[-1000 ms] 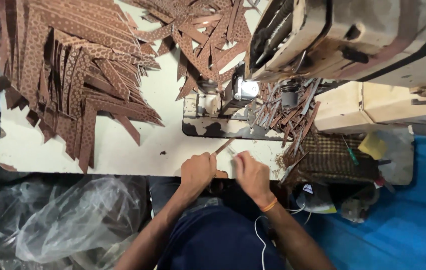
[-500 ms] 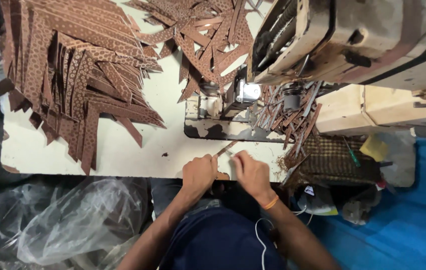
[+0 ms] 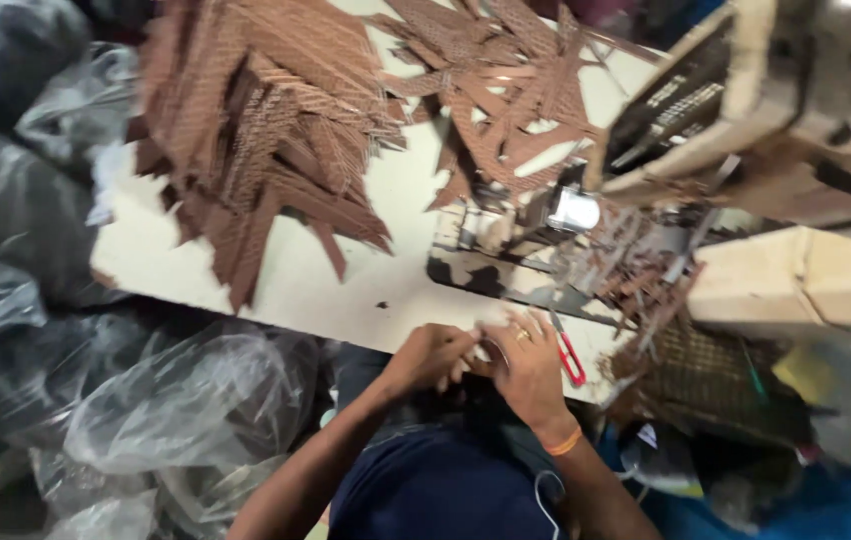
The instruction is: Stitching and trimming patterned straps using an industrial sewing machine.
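Both hands (image 3: 486,362) now nearer table edge (image 3: 296,300), beside one red-handled snip (image 3: 571,360).

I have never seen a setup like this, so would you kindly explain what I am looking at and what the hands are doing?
This is a single view from a camera worn on the person's head, looking down at their own two bare hands. The left hand and right hand meet at the near edge of a pale worktable, pinching something small between them; motion blur hides what it is. Behind them stands a sewing machine. Heaps of brown patterned strips cover the table. Small red-handled snips lie beside the right hand. Clear plastic bags sit on the floor at the left.
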